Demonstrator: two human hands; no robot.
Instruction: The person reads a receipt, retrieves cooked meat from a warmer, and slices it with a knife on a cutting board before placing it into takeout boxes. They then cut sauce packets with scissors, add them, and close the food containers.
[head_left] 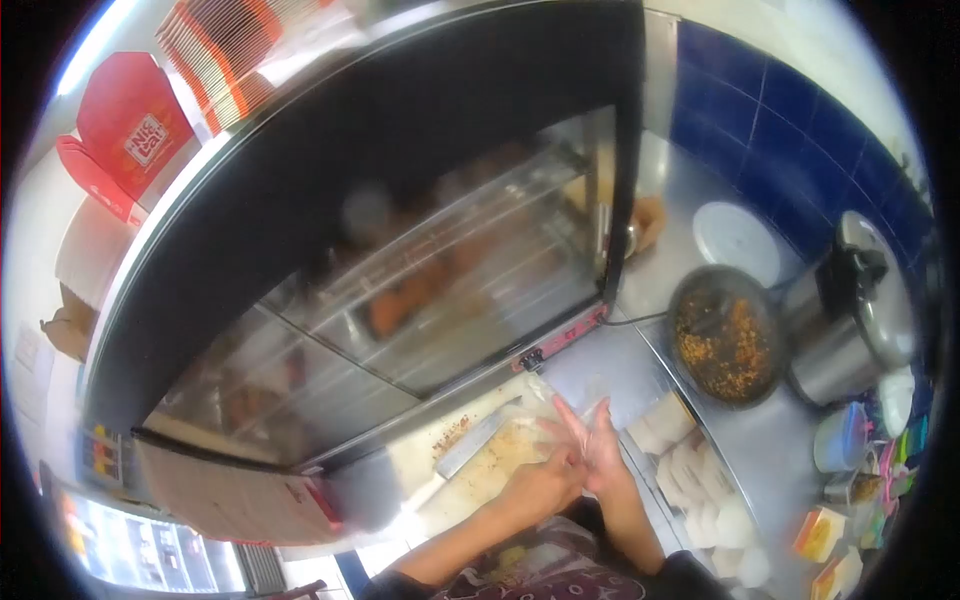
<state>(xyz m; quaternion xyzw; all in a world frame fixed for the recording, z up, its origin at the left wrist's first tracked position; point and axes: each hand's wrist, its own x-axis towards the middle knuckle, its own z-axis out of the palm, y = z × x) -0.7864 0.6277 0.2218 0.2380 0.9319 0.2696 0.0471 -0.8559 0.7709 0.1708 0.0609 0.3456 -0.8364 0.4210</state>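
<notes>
My left hand (545, 485) is closed, its fingertips gathered against the palm of my right hand. Thin clear plastic, which looks like a disposable glove (548, 400), shows around the fingers of my right hand (598, 448). That hand is raised with its fingers spread. The left fingers seem to pinch the plastic near the right palm, though the grip itself is partly hidden. Under and beside the hands lies a pale cutting board (500, 475) with reddish crumbs. A broad-bladed knife (475, 445) with a white handle rests on it.
A glass-fronted display cabinet (400, 350) stands before me. To the right are a dark pan of browned bits (728, 345), a white lid (737, 243), a steel pot (840, 320) and several plastic tubs (840, 437). Stacked white food boxes (695, 480) sit below the steel counter (610, 370).
</notes>
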